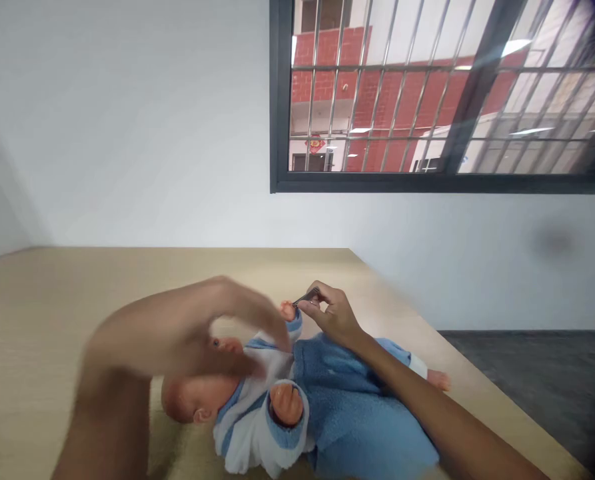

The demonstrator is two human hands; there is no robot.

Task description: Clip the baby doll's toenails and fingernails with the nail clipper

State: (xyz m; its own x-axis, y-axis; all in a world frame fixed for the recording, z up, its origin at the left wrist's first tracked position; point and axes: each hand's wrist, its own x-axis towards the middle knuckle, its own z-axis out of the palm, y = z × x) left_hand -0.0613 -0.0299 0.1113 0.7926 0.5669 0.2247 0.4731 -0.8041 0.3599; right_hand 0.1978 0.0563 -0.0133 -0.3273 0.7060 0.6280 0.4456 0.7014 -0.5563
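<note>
A baby doll (257, 400) in a blue and white outfit lies on its back on the wooden table, its head to the left and a bare foot to the right. My right hand (334, 313) pinches a small dark metal tool (310, 295), possibly a nail clipper, whose tip is at the doll's raised far hand (288, 309). Blurred by motion, my left hand (212, 327) hangs over the doll's face and chest, fingers curved and apart, with nothing visible in them. It hides part of the doll's head.
The pale wooden table (77, 300) has its right edge running down toward the lower right, with dark floor (522, 373) beyond. Behind stand a white wall (127, 120) and a barred window with a dark frame (377, 182).
</note>
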